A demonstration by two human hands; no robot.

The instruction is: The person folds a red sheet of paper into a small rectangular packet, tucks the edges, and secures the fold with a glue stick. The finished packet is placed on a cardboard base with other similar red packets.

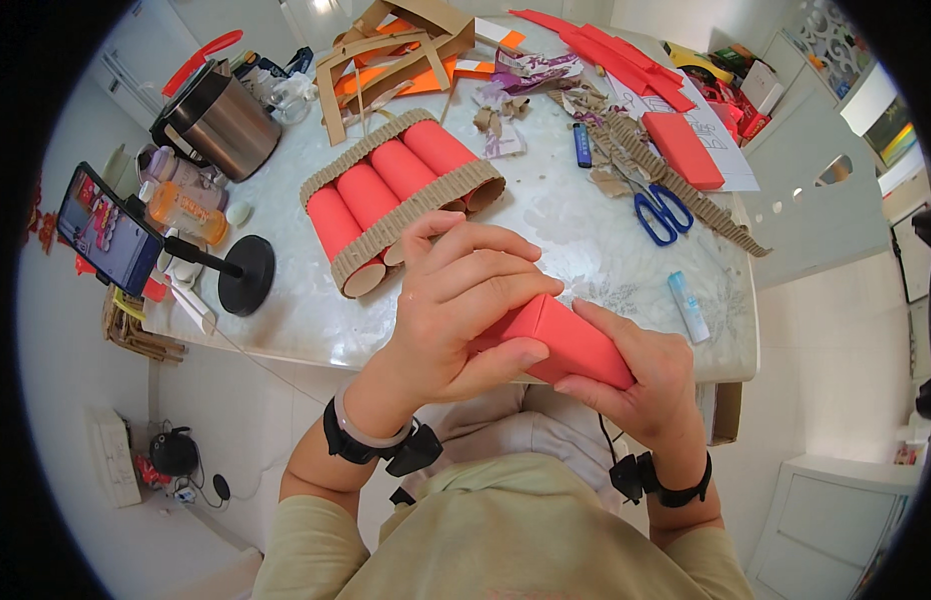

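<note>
Between both hands, over the table's near edge, is a red paper-covered box [578, 341]. My left hand [469, 296] wraps its left end, thumb on the near side and fingers over the far side. At the other end, my right hand [645, 371] pinches the box between thumb and fingers. Just beyond my left hand lies a row of several red paper-wrapped tubes [368, 191], banded by two strips of corrugated cardboard [420, 210]. Another flat red box [683, 150] rests at the right, partly on a sheet of paper with line drawings [735, 172].
Blue-handled scissors [664, 214], a glue stick [688, 307] and a blue lighter [582, 146] lie at the right. Cardboard scraps [405, 52] and red paper strips [608, 52] cover the back. A phone on a stand [113, 229], bottles [188, 212] and a metal kettle [222, 120] stand left.
</note>
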